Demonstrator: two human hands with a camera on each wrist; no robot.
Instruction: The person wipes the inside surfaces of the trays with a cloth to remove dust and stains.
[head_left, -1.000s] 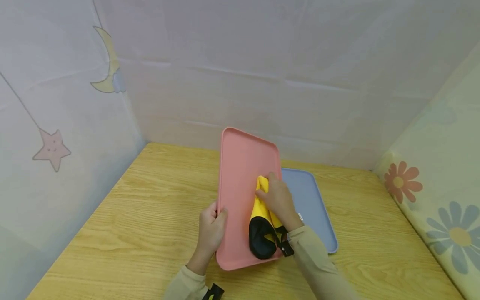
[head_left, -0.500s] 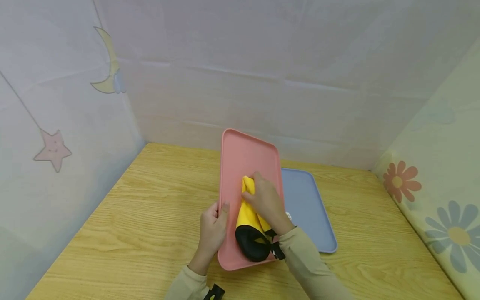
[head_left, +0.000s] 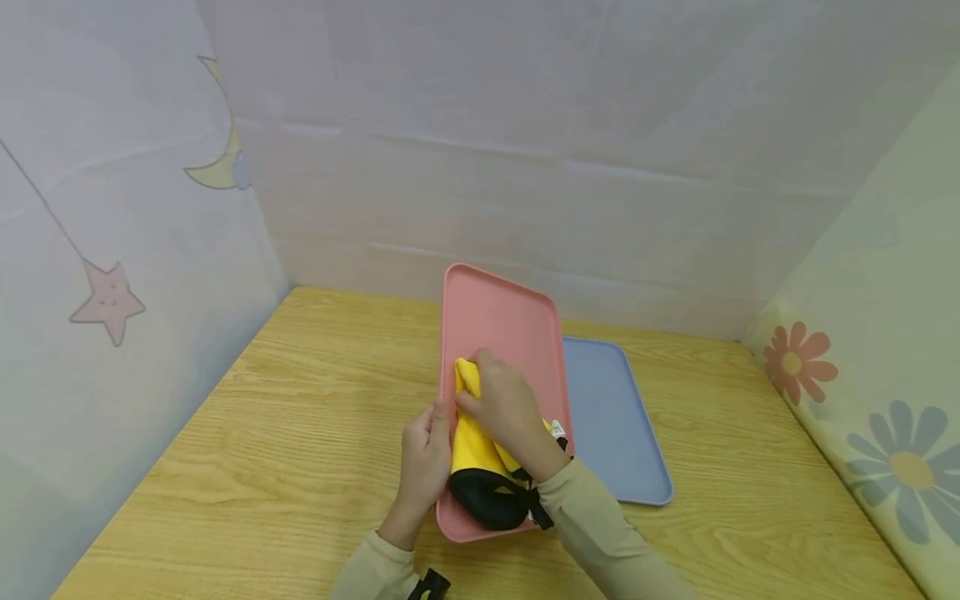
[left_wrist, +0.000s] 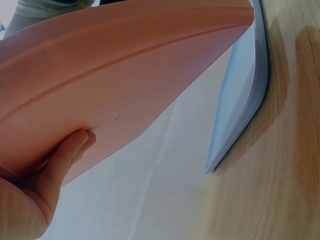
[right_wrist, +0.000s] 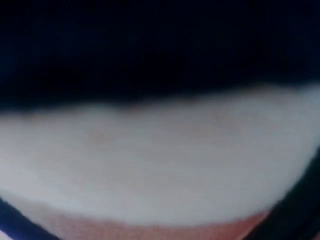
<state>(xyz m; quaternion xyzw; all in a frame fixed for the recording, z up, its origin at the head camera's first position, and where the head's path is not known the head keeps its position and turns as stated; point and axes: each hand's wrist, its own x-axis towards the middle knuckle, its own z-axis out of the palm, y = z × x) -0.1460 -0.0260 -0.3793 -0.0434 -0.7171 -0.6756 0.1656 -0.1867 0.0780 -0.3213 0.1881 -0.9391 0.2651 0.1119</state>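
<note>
Grips a tilted pink tray point(head_left: 502, 321) by its left rim with the left hand point(head_left: 424, 456), thumb in front. Pinches a yellow-and-black cloth item point(head_left: 474, 454) in the right hand point(head_left: 507, 408), fingers curled, over the tray's face. Has, farther right, a blue tray point(head_left: 618, 425) on the wooden table point(head_left: 300, 417).

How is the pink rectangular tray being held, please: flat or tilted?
Tilted: the left hand grips the pink rectangular tray by its edge, and the left wrist view shows its underside.

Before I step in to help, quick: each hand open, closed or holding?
Left hand: closed, holding the pink tray by its edge.
Right hand: closed, holding the yellow-black item.
</note>
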